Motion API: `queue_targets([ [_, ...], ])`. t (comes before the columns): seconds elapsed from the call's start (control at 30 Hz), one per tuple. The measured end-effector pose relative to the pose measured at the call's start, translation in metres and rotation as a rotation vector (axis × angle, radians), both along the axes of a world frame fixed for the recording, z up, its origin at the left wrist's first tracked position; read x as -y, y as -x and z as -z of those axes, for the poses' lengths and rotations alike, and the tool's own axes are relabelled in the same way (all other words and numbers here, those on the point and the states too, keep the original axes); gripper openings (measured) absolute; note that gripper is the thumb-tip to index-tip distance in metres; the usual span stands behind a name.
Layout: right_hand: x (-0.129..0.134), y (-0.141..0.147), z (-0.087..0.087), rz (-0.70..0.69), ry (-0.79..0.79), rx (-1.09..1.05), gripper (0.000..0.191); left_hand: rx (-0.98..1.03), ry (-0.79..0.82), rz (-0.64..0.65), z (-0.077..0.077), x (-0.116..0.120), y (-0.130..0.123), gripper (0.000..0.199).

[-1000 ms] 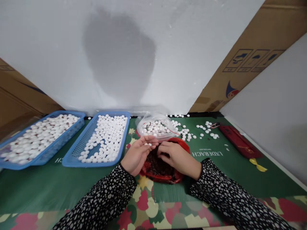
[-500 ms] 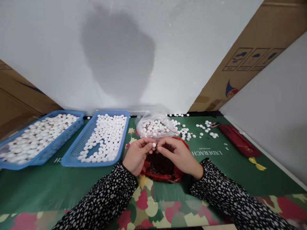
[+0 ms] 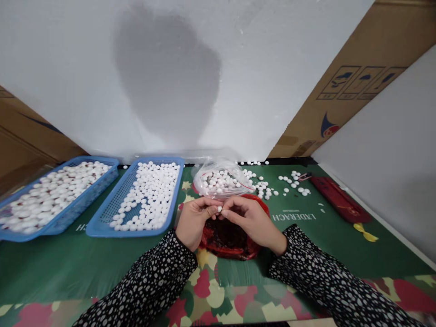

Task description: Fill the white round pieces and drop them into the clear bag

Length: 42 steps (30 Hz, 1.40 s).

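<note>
Thumb and forefinger of my left hand (image 3: pixel 195 221) pinch a small white ball (image 3: pixel 219 209). Closed fingertips of my right hand (image 3: pixel 251 222) meet the ball from the other side; whether they hold anything of their own is too small to tell. Both hands are over a red plastic bag (image 3: pixel 254 252) that lies open, with a dark, moist-looking mass (image 3: pixel 227 236) inside, partly hidden by my fingers. Just behind the hands sits a clear zip bag (image 3: pixel 221 179) full of similar white balls.
Two blue baskets, one in the middle (image 3: pixel 91 227) and one far left (image 3: pixel 68 227), hold many white balls. Loose white balls (image 3: pixel 262 187) lie at the back right. Further right are a dark red case (image 3: pixel 340 200) and a yellow ribbon-like piece (image 3: pixel 365 231). A white wall (image 3: pixel 252 91) stands behind.
My right fingertips have closed in on the white ball, which is now more covered. The hands otherwise stay over the red bag.
</note>
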State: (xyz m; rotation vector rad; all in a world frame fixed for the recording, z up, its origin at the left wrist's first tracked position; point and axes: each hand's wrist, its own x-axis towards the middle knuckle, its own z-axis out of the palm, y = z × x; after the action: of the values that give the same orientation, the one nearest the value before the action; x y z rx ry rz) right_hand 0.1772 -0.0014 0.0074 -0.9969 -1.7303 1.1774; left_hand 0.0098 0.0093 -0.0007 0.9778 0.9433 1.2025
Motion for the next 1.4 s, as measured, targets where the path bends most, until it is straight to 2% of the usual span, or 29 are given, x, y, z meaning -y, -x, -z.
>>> queue_targets([
  [0.4, 0.005, 0.005, 0.005, 0.053, 0.123, -0.101, 0.016, -0.240, -0.106, 0.000, -0.002, 0.002, 0.003, 0.004],
  [0.5, 0.003, 0.005, 0.006, 0.070, 0.108, -0.151, 0.014, -0.207, -0.099, 0.022, -0.004, 0.002, 0.003, 0.004],
  [0.57, 0.002, 0.005, 0.004, 0.060, 0.063, -0.160, 0.011, -0.126, -0.083, 0.035, -0.005, 0.001, 0.003, 0.011],
  [0.6, 0.002, 0.004, 0.002, 0.047, 0.030, -0.141, 0.016, -0.088, -0.078, 0.040, -0.006, 0.001, 0.003, 0.017],
  [0.7, 0.003, 0.002, -0.003, 0.016, -0.110, -0.021, 0.027, -0.044, -0.086, 0.048, -0.007, 0.000, 0.003, 0.029],
  [0.8, 0.001, 0.001, -0.007, 0.039, -0.241, 0.100, 0.021, -0.077, -0.102, 0.027, -0.005, -0.001, 0.004, 0.032],
  [0.93, -0.021, -0.001, -0.011, 0.164, -0.288, 0.260, 0.017, -0.183, -0.099, -0.062, -0.003, -0.003, 0.008, 0.028],
  [1.03, -0.044, -0.003, -0.011, 0.266, -0.379, 0.419, 0.031, -0.238, -0.102, -0.100, -0.001, -0.005, 0.010, 0.036],
  [1.13, -0.055, -0.002, -0.007, 0.219, -0.504, 0.652, 0.026, -0.221, -0.083, -0.101, 0.001, -0.007, 0.011, 0.029],
  [1.23, -0.054, 0.001, 0.000, 0.143, -0.561, 0.844, 0.016, -0.219, -0.064, -0.095, 0.003, -0.008, 0.010, 0.015],
  [1.3, -0.051, 0.004, 0.005, 0.138, -0.574, 0.907, 0.013, -0.211, -0.054, -0.110, 0.004, -0.008, 0.009, 0.009],
  [1.4, -0.045, 0.006, 0.010, 0.150, -0.595, 0.913, 0.007, -0.161, -0.041, -0.142, 0.003, -0.006, 0.008, 0.011],
])
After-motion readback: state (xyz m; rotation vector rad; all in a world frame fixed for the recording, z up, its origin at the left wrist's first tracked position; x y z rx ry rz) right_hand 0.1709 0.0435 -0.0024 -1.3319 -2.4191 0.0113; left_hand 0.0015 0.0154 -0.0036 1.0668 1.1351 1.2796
